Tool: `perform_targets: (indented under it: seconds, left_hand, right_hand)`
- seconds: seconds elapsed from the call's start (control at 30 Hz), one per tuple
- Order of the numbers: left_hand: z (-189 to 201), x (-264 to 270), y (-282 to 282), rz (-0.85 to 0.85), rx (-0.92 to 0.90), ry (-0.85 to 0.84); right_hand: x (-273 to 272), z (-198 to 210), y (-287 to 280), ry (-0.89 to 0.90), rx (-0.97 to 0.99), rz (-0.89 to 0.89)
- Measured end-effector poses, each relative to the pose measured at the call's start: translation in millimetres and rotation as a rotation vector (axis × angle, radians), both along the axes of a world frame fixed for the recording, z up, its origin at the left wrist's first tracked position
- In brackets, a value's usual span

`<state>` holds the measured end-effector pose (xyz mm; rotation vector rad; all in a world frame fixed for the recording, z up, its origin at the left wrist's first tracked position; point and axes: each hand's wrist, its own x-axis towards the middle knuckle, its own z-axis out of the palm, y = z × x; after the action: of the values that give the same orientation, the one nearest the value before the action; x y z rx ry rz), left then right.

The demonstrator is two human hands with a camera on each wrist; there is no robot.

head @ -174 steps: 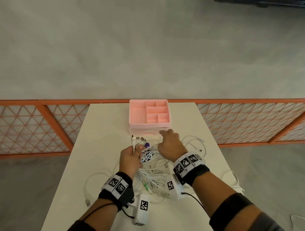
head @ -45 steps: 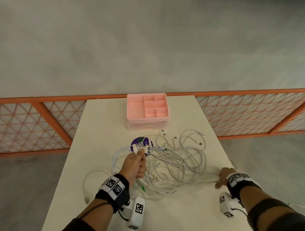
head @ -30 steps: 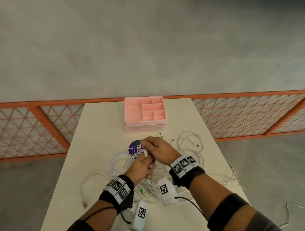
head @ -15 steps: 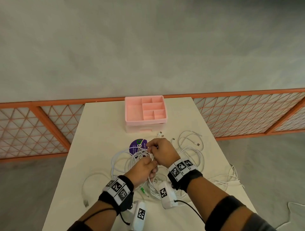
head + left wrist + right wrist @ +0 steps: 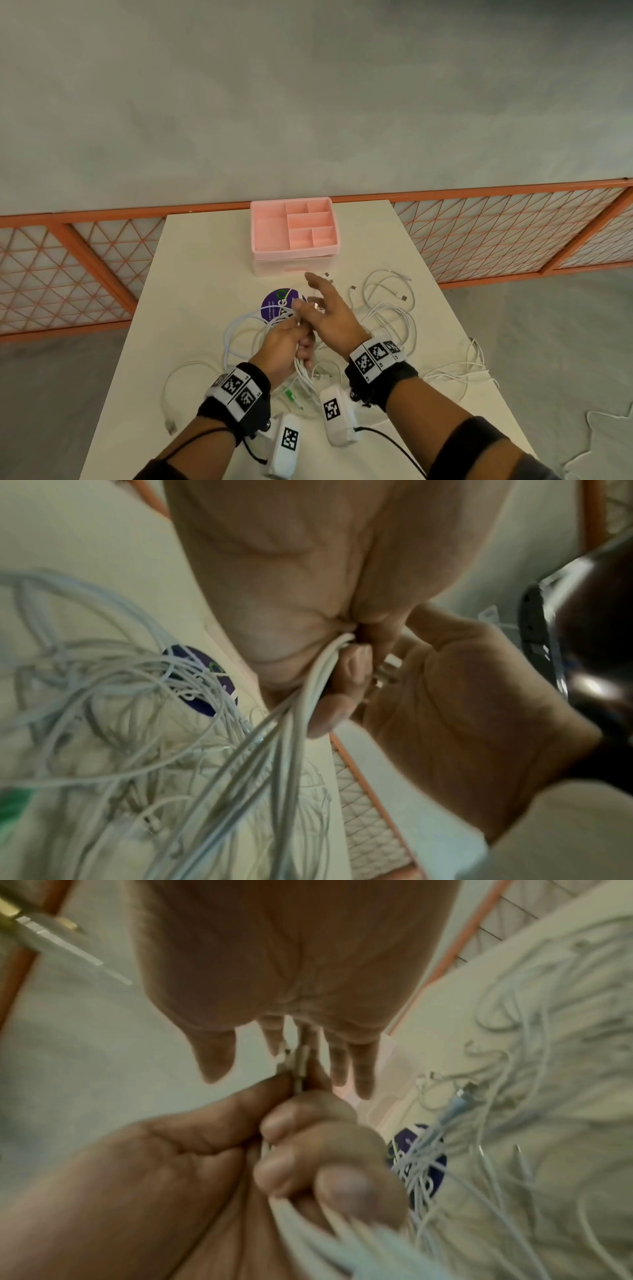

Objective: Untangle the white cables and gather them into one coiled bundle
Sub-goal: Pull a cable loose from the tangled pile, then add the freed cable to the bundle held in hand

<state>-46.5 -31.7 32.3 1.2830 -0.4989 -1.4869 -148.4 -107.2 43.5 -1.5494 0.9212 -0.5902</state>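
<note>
Several white cables [image 5: 387, 315] lie tangled on the white table [image 5: 191, 274], spreading right and toward me. My left hand [image 5: 291, 339] grips a bunch of cable ends [image 5: 308, 685], fingers curled round them, with metal plugs [image 5: 296, 1061] sticking out above the fist. My right hand [image 5: 325, 308] hovers just past the left, fingers [image 5: 359, 1069] straight and spread, holding nothing. The cables [image 5: 514, 1096] trail from the fist down over the table.
A pink compartment organizer [image 5: 294, 233] stands at the table's far edge. A purple round sticker [image 5: 279, 301] lies under the cables. A loose cable loop [image 5: 185, 380] lies at the left. Some cables hang over the right edge [image 5: 476, 363]. An orange mesh railing [image 5: 513, 229] runs behind.
My right hand came back from the right table edge to the left hand, touched the cable ends, and has now let go and spread its fingers. The left hand keeps its grip.
</note>
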Motion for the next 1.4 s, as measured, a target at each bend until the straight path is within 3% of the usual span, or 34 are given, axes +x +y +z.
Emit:
perform_targets:
  seconds: [0.07, 0.17, 0.27, 0.43, 0.57, 0.73, 0.83, 1.0, 1.23, 1.4]
  left_hand:
    - [3, 4, -3, 0.176, -0.017, 0.106]
    - [6, 10, -8, 0.335, -0.066, 0.186]
    - [2, 15, -9, 0.363, -0.079, 0.141]
    - [-10, 11, -2, 0.27, -0.057, -0.036]
    - [-20, 11, -1, 0.295, 0.005, -0.018]
    - [-13, 17, -5, 0.462, 0.064, 0.268]
    - [-12, 34, -7, 0.54, 0.069, 0.351]
    - [-16, 50, -7, 0.527, 0.082, 0.256]
    - [-20, 46, -1, 0.418, 0.107, 0.156]
    - [-27, 28, -6, 0.355, 0.169, 0.039]
  right_hand:
    - [2, -4, 10, -0.031, 0.199, 0.006]
    - [-1, -21, 21, 0.079, 0.293, 0.257]
    - [-6, -35, 23, 0.194, 0.212, 0.246]
    - [-10, -45, 21, 0.289, 0.185, 0.197]
    - [-12, -49, 25, 0.352, 0.011, 0.298]
    - [-19, -58, 31, 0.567, -0.377, 0.441]
    - [-39, -66, 22, 0.728, -0.456, 0.44]
    - [-93, -83, -13, 0.946, -0.385, 0.388]
    - [-181, -82, -59, 1.367, -0.356, 0.135]
    - [-193, -77, -86, 1.494, -0.019, 0.317]
